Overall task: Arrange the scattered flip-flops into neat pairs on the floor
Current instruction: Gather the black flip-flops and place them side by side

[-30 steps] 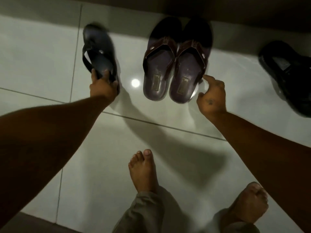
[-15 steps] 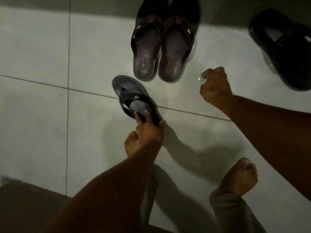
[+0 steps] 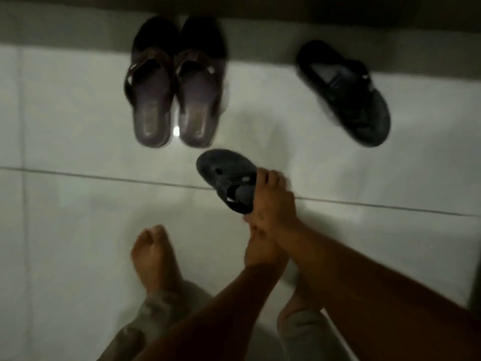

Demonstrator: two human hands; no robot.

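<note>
A black flip-flop [image 3: 221,168] is held above the white tiled floor, toe pointing up-left, just below the brown pair. My right hand [image 3: 273,201] grips its heel end from the right. Directly under that hand, my left hand [image 3: 263,248] has its fingers at the heel too, partly hidden. Two brown flip-flops [image 3: 151,100] [image 3: 199,100] lie side by side at the top, toes away from me. The second black flip-flop [image 3: 346,92] lies alone at the upper right, turned at an angle.
My bare left foot [image 3: 153,256] stands at lower centre and my right foot [image 3: 299,300] is partly hidden under my arms. A dark shadowed strip [image 3: 260,9] runs along the top of the floor. Bare tiles [image 3: 65,230] spread to the left.
My left hand has carried the black flip-flop from the far left, past the brown pair, to the right. My right hand has left the brown pair and come down to take hold of the flip-flop.
</note>
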